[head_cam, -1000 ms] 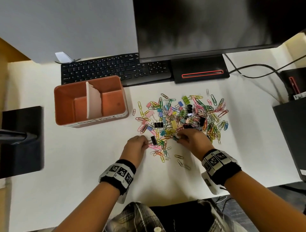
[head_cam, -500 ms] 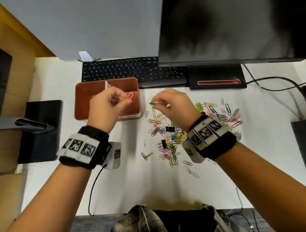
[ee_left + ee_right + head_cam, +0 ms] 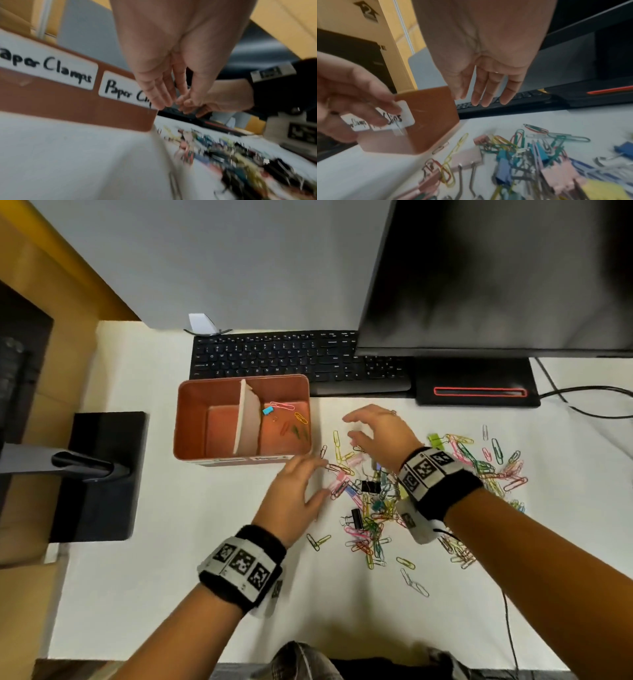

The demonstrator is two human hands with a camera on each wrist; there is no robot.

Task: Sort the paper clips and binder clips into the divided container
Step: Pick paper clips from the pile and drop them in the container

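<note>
The orange divided container (image 3: 191,419) stands left of the clip pile, and a white divider (image 3: 245,419) splits it. Its right compartment holds a few paper clips (image 3: 298,419) and a blue binder clip (image 3: 268,410). The left compartment looks bare. Labels read "Paper Clamps" (image 3: 48,65) and "Paper Cl…" (image 3: 120,90). A mixed pile of coloured paper clips and binder clips (image 3: 376,508) covers the desk. My left hand (image 3: 320,479) hovers open at the pile's left edge and holds nothing. My right hand (image 3: 349,426) is open above the pile's far side, fingers straight (image 3: 482,94).
A black keyboard (image 3: 301,361) lies just behind the container, under a big monitor (image 3: 496,275) with its base (image 3: 476,385). A black block with a metal arm (image 3: 99,474) stands at the left. Cables (image 3: 582,398) run at the right.
Both hands held clips over the container half a second ago. Those clips now lie in the right compartment, and both hands have dropped back towards the pile, empty.
</note>
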